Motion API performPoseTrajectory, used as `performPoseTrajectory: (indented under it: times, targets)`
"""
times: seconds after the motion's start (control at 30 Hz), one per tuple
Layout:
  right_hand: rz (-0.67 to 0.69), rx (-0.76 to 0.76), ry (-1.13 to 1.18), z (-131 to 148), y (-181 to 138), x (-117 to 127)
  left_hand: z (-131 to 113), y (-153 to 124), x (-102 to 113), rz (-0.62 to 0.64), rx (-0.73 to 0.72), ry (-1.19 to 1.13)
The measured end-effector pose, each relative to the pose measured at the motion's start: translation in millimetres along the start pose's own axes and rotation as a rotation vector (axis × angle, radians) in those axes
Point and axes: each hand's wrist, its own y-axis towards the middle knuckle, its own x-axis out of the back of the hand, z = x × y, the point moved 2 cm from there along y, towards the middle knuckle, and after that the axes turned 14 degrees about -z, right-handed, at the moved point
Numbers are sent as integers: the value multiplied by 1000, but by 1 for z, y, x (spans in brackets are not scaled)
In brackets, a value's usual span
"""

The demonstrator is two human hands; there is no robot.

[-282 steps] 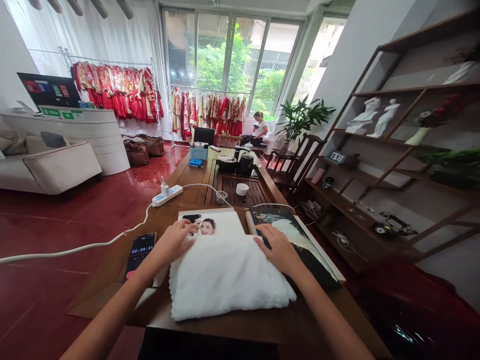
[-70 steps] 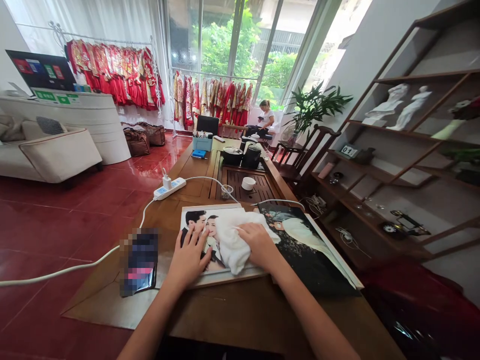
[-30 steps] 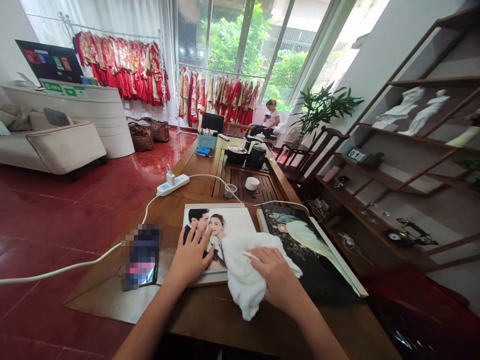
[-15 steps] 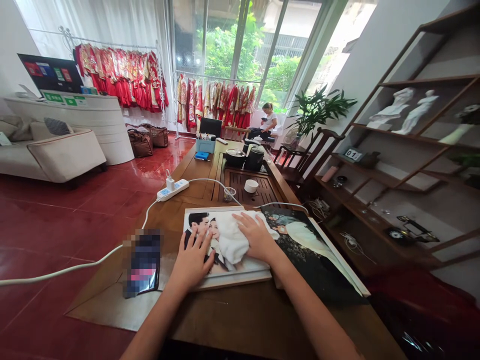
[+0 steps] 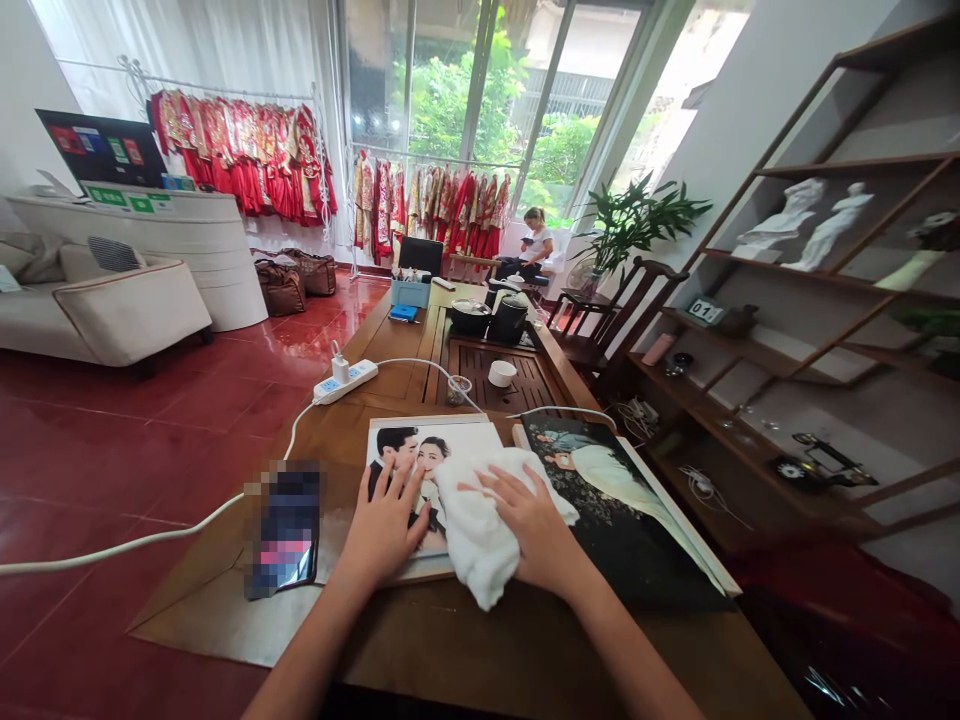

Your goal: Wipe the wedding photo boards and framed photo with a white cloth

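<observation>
A photo album [image 5: 381, 446] with a couple pictured on its cover lies on the wooden table before me. My left hand [image 5: 390, 522] rests on the left part of that cover, fingers spread and palm down, holding nothing. Bunched under my right hand [image 5: 532, 525] is a white cloth [image 5: 480, 545], held against the album's right side. Part of the cloth hangs past the album's near edge, and its right end reaches a second, dark-covered album [image 5: 652, 535]. The cloth hides much of the first album's right half.
A phone [image 5: 289, 520], partly blurred, lies left of the album. Behind it are a power strip [image 5: 345, 381] with white cables, a white cup [image 5: 502, 373] on a tea tray [image 5: 480, 362] and a dark kettle [image 5: 509, 320]. A person [image 5: 534, 245] sits near the window.
My right hand has drawn the white cloth toward me, over the album's near edge. More of the pictured face on the cover shows now. My left hand stays in place.
</observation>
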Motion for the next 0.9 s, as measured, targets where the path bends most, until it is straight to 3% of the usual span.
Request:
performPoseTrajectory:
  times: [0.13, 0.27, 0.67, 0.77, 0.9]
  targets:
    - [38, 28, 6, 12, -32, 9, 1, -1, -1, -1, 2, 1]
    - [34, 35, -4, 9, -38, 7, 0, -1, 0, 12, -2, -2]
    - [-33, -144, -98, -62, 54, -18, 2, -1, 0, 13, -2, -20]
    - [-51, -156, -85, -65, 60, -20, 1, 0, 0, 14, 5, -16]
    - [-31, -93, -34, -48, 46, -14, -1, 0, 0, 15, 11, -8]
